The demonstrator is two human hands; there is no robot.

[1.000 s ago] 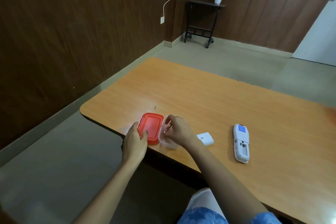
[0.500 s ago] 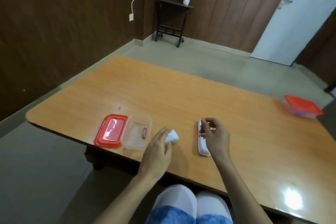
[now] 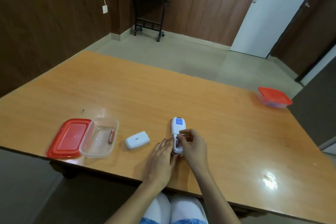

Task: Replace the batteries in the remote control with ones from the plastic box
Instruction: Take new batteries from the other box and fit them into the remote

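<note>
Low in the frame's centre, the right hand [image 3: 192,143] pinches a light, slippery battery [image 3: 177,142] into the remote control [image 3: 176,129], the open left hand [image 3: 161,156] steadying its rigid sides.

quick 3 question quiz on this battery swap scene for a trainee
1. True or false: the clear box has its red lid on.
2. How many batteries lie in the clear box? A) none B) one C) three
3. Which white part lies loose on the table between the box and the remote?

Key
1. False: the lid lies beside the box, on its left.
2. B: one battery, by the box's right wall.
3. The battery cover. The right hand works at the remote's open compartment while the left hand steadies its near end.
</note>
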